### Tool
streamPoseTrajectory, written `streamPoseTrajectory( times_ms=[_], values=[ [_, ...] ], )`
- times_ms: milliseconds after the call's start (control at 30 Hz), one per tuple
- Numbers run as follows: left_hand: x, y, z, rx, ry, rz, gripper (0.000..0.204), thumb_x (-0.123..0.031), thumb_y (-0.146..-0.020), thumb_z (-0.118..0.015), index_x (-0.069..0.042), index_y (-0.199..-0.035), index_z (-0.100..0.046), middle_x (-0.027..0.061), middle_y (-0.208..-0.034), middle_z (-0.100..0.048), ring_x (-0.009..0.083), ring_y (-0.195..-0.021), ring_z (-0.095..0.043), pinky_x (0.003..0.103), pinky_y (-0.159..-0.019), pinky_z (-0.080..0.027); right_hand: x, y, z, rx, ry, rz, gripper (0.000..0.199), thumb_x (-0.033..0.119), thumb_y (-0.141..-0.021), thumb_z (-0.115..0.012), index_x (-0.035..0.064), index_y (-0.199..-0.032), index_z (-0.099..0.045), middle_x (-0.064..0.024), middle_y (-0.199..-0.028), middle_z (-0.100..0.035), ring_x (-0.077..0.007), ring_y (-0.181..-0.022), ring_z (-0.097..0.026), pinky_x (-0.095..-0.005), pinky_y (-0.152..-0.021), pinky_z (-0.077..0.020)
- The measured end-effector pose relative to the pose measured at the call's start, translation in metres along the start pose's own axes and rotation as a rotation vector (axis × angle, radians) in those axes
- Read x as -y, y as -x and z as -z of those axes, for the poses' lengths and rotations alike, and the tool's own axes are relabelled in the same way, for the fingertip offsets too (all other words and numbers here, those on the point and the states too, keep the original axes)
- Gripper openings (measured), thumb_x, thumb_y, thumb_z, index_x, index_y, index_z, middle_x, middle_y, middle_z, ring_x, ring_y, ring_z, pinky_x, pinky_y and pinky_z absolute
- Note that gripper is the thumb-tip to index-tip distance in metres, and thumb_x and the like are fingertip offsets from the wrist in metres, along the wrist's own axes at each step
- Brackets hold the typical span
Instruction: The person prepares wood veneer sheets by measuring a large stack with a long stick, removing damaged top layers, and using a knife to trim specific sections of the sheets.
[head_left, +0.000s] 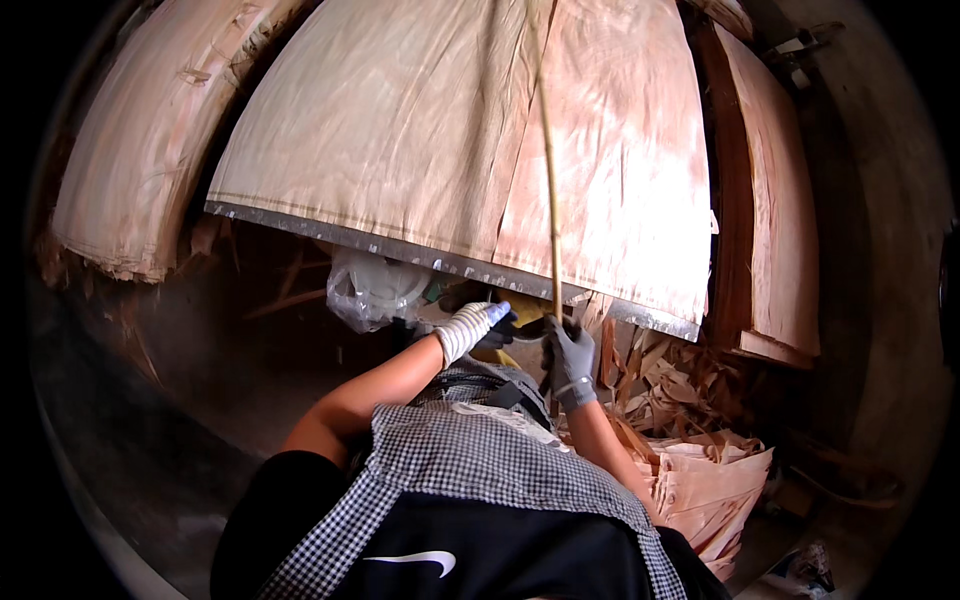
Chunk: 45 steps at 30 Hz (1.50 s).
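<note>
My right hand (572,362), in a grey glove, is closed round the lower part of a long thin stick (549,160). The stick rises from my grip past the table's near edge and runs over the pale wood veneer sheets (390,120) toward the far side. In a white ribbed glove with a bluish end, my left hand (472,328) is in front of my waist, just below the table's dark edge strip (340,236). Its fingers are mostly hidden among dark things there, so any hold cannot be made out.
Stacks of veneer stand at the left (140,150) and the right (775,200). A clear plastic bag (370,290) hangs under the table's edge. Torn veneer scraps (680,385) pile up at the right, behind a bundle of veneer pieces (705,490).
</note>
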<state>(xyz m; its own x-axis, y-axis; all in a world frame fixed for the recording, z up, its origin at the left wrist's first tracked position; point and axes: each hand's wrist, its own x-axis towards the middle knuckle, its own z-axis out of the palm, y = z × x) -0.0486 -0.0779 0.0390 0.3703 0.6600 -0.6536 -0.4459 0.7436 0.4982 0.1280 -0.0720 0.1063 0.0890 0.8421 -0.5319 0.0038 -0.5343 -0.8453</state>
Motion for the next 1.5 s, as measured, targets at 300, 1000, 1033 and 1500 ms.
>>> streamPoseTrajectory(
  times_ms=[300, 1000, 1033, 1500],
  values=[
    [-0.092, 0.022, 0.066, -0.383, -0.099, -0.484, 0.037, -0.024, -0.087, -0.054, -0.001, -0.115, -0.047, 0.0159, -0.095, -0.060, 0.0313, -0.091, -0.056, 0.039, -0.084, -0.045, 0.007, -0.027, -0.079, 0.446, 0.534, 0.619, 0.028, 0.017, -0.080, -0.058, 0.0043, -0.105, -0.059, -0.0194, -0.094, -0.061, -0.0374, -0.087, -0.058, -0.0364, -0.075, -0.0480],
    [0.004, -0.202, -0.274, -0.327, -1.804, -1.025, 0.049, -0.027, -0.077, -0.056, -0.008, -0.121, -0.049, 0.0121, -0.128, -0.046, 0.0294, -0.119, -0.040, 0.043, -0.103, -0.026, -0.013, -0.084, 0.412, -0.133, 0.197, -0.027, 0.032, -0.002, -0.078, -0.047, 0.0016, -0.108, -0.057, -0.0076, -0.080, -0.064, -0.0116, -0.063, -0.058, -0.0234, -0.052, -0.0454],
    [0.003, -0.224, -0.296, -0.366, -1.806, -1.010, 0.049, -0.027, -0.077, -0.056, -0.007, -0.121, -0.049, 0.0135, -0.129, -0.045, 0.0297, -0.120, -0.039, 0.044, -0.104, -0.025, -0.016, -0.085, 0.454, -0.170, 0.161, -0.023, 0.033, -0.004, -0.077, -0.046, 0.0014, -0.108, -0.057, -0.0073, -0.080, -0.063, -0.0116, -0.062, -0.058, -0.0232, -0.051, -0.0450],
    [-0.027, -0.319, -0.373, -0.954, -1.914, -0.805, 0.018, -0.019, -0.078, -0.049, -0.009, -0.065, -0.056, 0.0105, -0.070, -0.058, 0.0262, -0.070, -0.056, 0.037, -0.072, -0.042, 0.117, -0.245, 0.659, -0.017, 0.070, 0.229, 0.030, -0.005, -0.082, -0.046, 0.0054, -0.108, -0.058, -0.0055, -0.082, -0.063, -0.0107, -0.062, -0.058, -0.0214, -0.050, -0.0447]
  ],
)
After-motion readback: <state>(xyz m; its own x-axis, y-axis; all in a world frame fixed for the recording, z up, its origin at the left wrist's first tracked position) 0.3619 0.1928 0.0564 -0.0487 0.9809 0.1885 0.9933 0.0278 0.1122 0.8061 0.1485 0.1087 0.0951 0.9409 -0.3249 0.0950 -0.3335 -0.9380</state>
